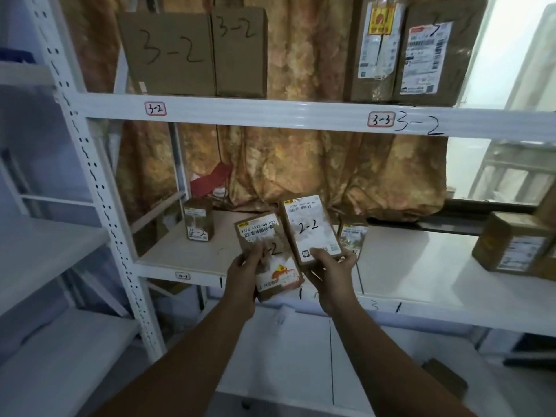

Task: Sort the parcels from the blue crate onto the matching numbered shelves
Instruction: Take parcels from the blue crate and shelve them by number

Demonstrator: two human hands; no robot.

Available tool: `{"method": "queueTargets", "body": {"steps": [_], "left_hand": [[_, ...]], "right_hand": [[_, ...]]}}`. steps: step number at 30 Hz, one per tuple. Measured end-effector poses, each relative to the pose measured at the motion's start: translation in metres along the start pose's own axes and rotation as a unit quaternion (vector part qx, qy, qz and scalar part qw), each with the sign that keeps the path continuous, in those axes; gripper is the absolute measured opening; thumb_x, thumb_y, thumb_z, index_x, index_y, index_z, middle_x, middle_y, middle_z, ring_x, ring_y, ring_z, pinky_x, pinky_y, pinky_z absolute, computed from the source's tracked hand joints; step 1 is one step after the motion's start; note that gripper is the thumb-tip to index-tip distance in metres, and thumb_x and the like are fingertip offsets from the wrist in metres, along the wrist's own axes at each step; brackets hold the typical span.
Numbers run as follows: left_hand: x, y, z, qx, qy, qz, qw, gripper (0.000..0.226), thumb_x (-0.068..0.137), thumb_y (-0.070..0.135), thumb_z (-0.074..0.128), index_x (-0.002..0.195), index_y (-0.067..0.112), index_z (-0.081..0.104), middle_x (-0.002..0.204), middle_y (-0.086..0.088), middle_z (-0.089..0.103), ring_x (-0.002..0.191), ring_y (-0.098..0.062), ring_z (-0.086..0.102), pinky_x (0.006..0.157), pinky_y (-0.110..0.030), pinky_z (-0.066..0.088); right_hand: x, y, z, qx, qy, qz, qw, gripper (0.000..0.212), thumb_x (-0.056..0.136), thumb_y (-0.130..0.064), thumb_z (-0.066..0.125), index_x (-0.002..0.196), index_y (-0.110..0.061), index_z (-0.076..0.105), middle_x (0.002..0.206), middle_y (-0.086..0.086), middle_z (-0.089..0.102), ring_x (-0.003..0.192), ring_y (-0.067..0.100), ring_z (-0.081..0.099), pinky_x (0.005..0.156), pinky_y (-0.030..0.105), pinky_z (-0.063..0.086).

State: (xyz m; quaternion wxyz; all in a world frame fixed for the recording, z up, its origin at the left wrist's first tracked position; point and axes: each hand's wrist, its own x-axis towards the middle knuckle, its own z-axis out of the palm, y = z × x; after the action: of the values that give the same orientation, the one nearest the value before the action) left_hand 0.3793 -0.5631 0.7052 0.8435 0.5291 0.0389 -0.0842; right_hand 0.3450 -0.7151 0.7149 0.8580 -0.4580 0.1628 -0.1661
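- Two parcels over the shelf (421,266) front edge: our left hand (240,272) grips the left parcel (278,263), our right hand (331,263) the 2-2 parcel (311,227).
- Next we match labels, then place.

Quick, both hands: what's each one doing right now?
Left hand: grips a brown parcel, number partly hidden.
Right hand: grips the parcel marked 2-2.

A patterned orange curtain (316,164) hangs near perhaps a red bag (210,179).
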Motion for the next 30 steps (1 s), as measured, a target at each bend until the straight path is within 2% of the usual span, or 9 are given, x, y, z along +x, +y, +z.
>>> {"method": "queueTargets", "body": {"steps": [2,5,10,12,15,19,22,26,30], "left_hand": [[0.008,-0.005,-0.008,-0.007,-0.018,-0.003,1.000,0.047,0.078,0.041,0.072,0.107,0.004,0.067,0.110,-0.019,0.068,0.103,-0.039,0.063,0.089,-0.061,0.049],[0.024,-0.006,-0.021,-0.041,-0.058,-0.013,0.997,0.053,0.080,0.035,0.070,0.121,0.003,0.060,0.119,-0.021,0.064,0.110,-0.041,0.061,0.089,-0.068,0.045],[0.057,0.002,-0.032,-0.021,-0.074,-0.031,0.997,0.046,0.082,0.032,0.067,0.120,0.007,0.062,0.112,-0.017,0.069,0.100,-0.038,0.066,0.085,-0.061,0.051],[0.071,0.006,-0.036,-0.041,-0.075,-0.049,0.995,0.034,0.094,0.035,0.054,0.115,0.011,0.065,0.109,-0.015,0.070,0.095,-0.036,0.068,0.084,-0.052,0.054],[0.096,0.011,-0.048,-0.072,-0.082,-0.084,0.991,0.047,0.096,0.048,0.042,0.118,0.014,0.066,0.118,-0.015,0.066,0.109,-0.037,0.062,0.098,-0.056,0.045],[0.116,0.019,-0.059,-0.037,-0.098,-0.082,0.991,0.044,0.093,0.051,0.048,0.113,0.017,0.068,0.110,-0.013,0.071,0.104,-0.036,0.065,0.094,-0.058,0.047],[0.126,0.026,-0.068,0.005,-0.133,-0.041,0.990,0.032,0.088,0.032,0.062,0.112,0.011,0.066,0.109,-0.016,0.070,0.102,-0.039,0.065,0.092,-0.062,0.047],[0.139,0.035,-0.077,0.019,-0.154,-0.034,0.987,0.024,0.089,0.016,0.062,0.111,0.007,0.066,0.102,-0.014,0.072,0.091,-0.032,0.070,0.082,-0.047,0.056],[0.155,0.029,-0.090,0.126,-0.145,-0.014,0.981,0.022,0.085,0.010,0.069,0.105,0.010,0.062,0.104,-0.012,0.070,0.090,-0.029,0.069,0.082,-0.045,0.056]], "right_hand": [[0.005,0.002,-0.007,-0.027,-0.015,0.024,0.999,0.041,0.087,-0.001,0.063,0.107,-0.021,0.034,0.091,0.007,0.062,0.077,0.019,0.059,0.088,0.042,0.050],[0.013,0.003,-0.010,-0.067,-0.021,0.035,0.997,0.029,0.088,-0.006,0.063,0.092,-0.019,0.037,0.084,0.003,0.062,0.079,0.018,0.059,0.088,0.039,0.044],[0.032,0.009,0.000,-0.130,-0.029,0.033,0.991,0.025,0.089,-0.006,0.061,0.096,-0.017,0.040,0.090,0.006,0.065,0.087,0.020,0.061,0.087,0.035,0.043],[0.040,0.010,0.006,-0.136,-0.039,0.036,0.989,0.031,0.088,-0.003,0.060,0.108,-0.019,0.043,0.091,0.007,0.066,0.085,0.022,0.061,0.085,0.036,0.045],[0.052,0.007,0.016,-0.165,-0.076,0.044,0.982,0.064,0.073,-0.004,0.067,0.126,-0.032,0.043,0.099,0.009,0.068,0.089,0.027,0.063,0.084,0.037,0.049],[0.064,0.012,0.032,-0.226,-0.108,0.061,0.966,0.072,0.063,-0.008,0.065,0.128,-0.034,0.047,0.107,0.007,0.067,0.102,0.027,0.062,0.083,0.035,0.051],[0.070,0.022,0.047,-0.254,-0.091,0.065,0.961,0.063,0.066,-0.022,0.071,0.125,-0.025,0.051,0.110,0.000,0.069,0.110,0.023,0.059,0.093,0.038,0.043],[0.073,0.033,0.057,-0.280,-0.039,0.023,0.959,0.072,0.067,-0.053,0.073,0.128,-0.024,0.051,0.122,0.003,0.067,0.115,0.028,0.060,0.101,0.049,0.044],[0.076,0.048,0.054,-0.301,-0.001,-0.023,0.953,0.061,0.074,-0.032,0.081,0.121,-0.009,0.049,0.105,0.019,0.068,0.094,0.038,0.067,0.077,0.050,0.054]]}}
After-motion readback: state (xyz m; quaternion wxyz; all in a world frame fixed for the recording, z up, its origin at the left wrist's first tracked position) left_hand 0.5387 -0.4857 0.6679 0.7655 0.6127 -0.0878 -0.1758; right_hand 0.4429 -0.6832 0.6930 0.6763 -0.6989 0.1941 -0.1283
